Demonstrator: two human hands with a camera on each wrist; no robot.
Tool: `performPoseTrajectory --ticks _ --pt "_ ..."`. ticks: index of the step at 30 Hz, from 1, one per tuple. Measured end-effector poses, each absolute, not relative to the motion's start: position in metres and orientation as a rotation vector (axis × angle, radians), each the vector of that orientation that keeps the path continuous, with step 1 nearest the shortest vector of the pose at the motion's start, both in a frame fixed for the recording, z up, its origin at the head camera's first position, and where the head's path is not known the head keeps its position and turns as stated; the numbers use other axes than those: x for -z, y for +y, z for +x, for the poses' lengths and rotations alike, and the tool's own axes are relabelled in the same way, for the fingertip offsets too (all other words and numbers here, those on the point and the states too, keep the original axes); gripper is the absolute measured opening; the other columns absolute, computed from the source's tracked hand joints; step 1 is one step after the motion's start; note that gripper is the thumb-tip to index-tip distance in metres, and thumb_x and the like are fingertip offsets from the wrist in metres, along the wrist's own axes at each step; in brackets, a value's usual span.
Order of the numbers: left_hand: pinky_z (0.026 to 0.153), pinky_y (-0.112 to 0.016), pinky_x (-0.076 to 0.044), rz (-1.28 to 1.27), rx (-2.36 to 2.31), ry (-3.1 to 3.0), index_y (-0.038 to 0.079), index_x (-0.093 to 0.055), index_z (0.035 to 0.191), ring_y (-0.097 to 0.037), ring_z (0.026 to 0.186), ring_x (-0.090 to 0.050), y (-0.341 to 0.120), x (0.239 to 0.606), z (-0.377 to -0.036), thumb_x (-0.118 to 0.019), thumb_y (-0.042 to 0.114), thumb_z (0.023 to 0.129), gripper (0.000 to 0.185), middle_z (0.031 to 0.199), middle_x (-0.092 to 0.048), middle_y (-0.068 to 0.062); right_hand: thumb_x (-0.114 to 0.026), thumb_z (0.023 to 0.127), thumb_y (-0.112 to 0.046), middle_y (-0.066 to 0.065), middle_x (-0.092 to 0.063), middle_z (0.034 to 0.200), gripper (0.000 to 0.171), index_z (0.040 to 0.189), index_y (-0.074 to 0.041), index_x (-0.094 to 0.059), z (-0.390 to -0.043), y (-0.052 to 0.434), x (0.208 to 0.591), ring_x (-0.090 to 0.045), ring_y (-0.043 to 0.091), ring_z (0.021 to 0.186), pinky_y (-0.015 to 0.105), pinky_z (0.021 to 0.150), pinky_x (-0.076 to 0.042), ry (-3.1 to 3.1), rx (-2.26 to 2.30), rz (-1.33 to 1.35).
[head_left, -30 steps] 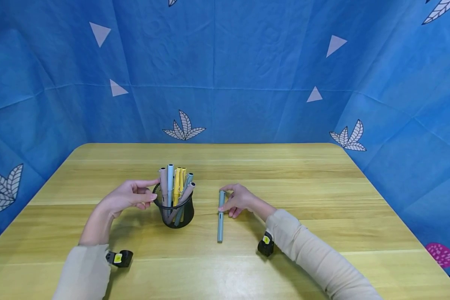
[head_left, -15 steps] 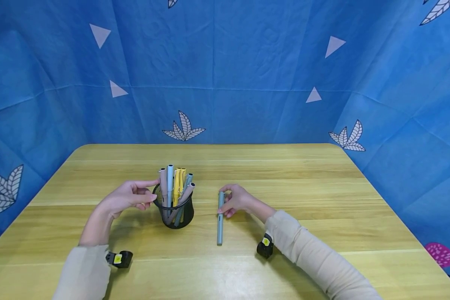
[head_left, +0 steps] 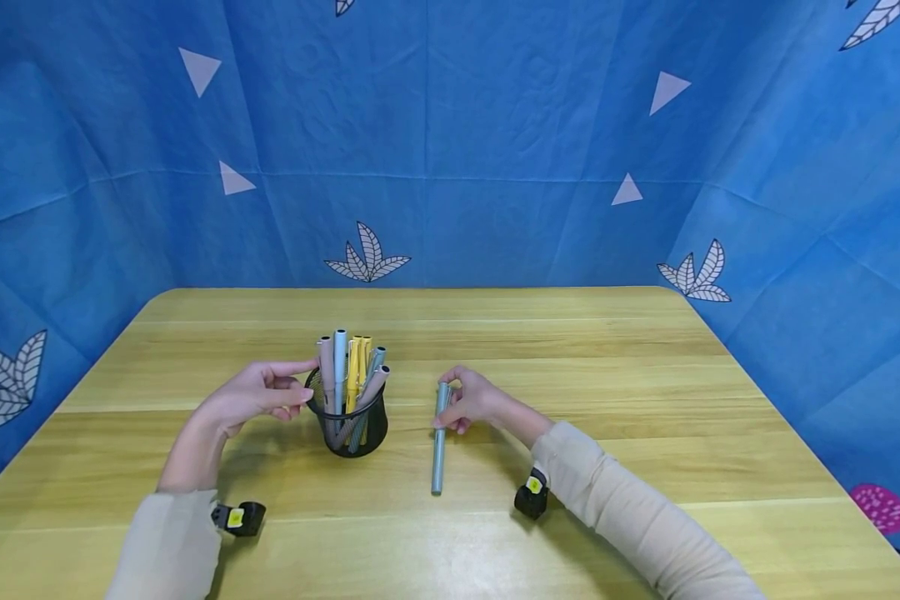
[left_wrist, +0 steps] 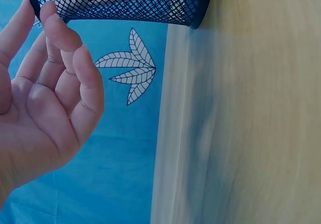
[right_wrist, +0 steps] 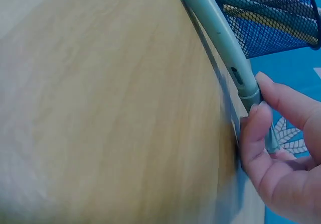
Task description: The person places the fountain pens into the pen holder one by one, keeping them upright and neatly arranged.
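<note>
Head view: right hand fingers pinch grey-green pen at far end; left hand relaxed, empty.
Risk: end-only pinch; pen may pivot, striking mesh pen cup.

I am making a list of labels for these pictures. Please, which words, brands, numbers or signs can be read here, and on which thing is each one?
No readable text in any view.
Pen in the right hand: no print visible.
Pens in the mesh cup by the left hand: any marks too small to read.
Yellow stickers on the wrist cameras: marks too small to read.
Blue cloth: only leaf and triangle patterns, no letters.
</note>
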State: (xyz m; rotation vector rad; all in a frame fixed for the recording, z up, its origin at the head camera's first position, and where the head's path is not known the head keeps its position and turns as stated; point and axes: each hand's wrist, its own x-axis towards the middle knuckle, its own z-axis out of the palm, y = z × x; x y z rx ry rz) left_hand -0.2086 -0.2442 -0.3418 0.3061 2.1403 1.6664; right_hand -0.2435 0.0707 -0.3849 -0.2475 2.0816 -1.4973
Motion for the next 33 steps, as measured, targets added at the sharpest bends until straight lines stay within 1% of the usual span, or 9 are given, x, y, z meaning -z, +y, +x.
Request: performPoseTrajectory --ticks 6,9,16,20,26,33 --pt "0.060 -0.027 -0.048 0.307 -1.662 2.140 -0.006 -0.026 0.136 -0.013 0.060 -0.054 -0.244 0.341 -0.208 -0.060 0.009 0.085 0.063 0.077 -0.058 -0.014 -0.067 0.073 0.008 0.012 -0.054 0.068 0.061 0.125 0.003 -0.036 -0.245 0.072 0.384 -0.056 0.019 0.052 0.031 0.053 -0.051 2.063 1.543 -0.244" --pt "0.061 -0.027 -0.048 0.314 -1.660 2.139 -0.007 -0.026 0.136 -0.014 0.061 -0.054 -0.244 0.340 -0.207 -0.060 0.009 0.085 0.063 0.076 -0.059 -0.013 -0.065 0.075 0.009 0.014 -0.055 0.071 0.057 0.125 0.004 -0.036 -0.246 0.072 0.383 -0.058 0.021 0.053 0.034 0.057 -0.052 2.026 1.584 -0.220" --pt "0.061 -0.028 -0.048 0.313 -1.655 2.150 -0.007 -0.026 0.135 -0.013 0.062 -0.054 -0.244 0.339 -0.207 -0.061 0.010 0.085 0.064 0.076 -0.058 -0.013 -0.063 0.077 0.009 0.017 -0.057 0.074 0.057 0.127 0.003 -0.036 -0.248 0.075 0.380 -0.058 0.021 0.053 0.033 0.056 -0.052 1.977 1.668 -0.168" --pt "0.061 -0.028 -0.048 0.295 -1.653 2.152 -0.006 -0.027 0.136 -0.013 0.061 -0.053 -0.244 0.340 -0.208 -0.061 0.009 0.084 0.063 0.076 -0.058 -0.014 -0.063 0.077 0.009 0.016 -0.057 0.074 0.057 0.128 0.004 -0.035 -0.248 0.076 0.377 -0.058 0.020 0.054 0.033 0.056 -0.051 1.966 1.714 -0.154" --pt "0.061 -0.028 -0.048 0.322 -1.652 2.146 -0.007 -0.026 0.135 -0.013 0.061 -0.053 -0.244 0.342 -0.209 -0.059 0.008 0.085 0.062 0.076 -0.058 -0.013 -0.060 0.079 0.010 0.015 -0.056 0.073 0.058 0.129 0.004 -0.031 -0.249 0.078 0.369 -0.058 0.020 0.053 0.031 0.055 -0.051 1.914 1.791 -0.166" --pt "0.060 -0.027 -0.047 0.310 -1.662 2.133 -0.006 -0.026 0.136 -0.013 0.061 -0.052 -0.244 0.341 -0.208 -0.061 0.011 0.084 0.065 0.074 -0.057 -0.012 -0.060 0.080 0.009 0.014 -0.056 0.072 0.055 0.128 0.001 -0.034 -0.251 0.080 0.355 -0.057 0.019 0.053 0.035 0.059 -0.051 1.918 1.871 -0.172"
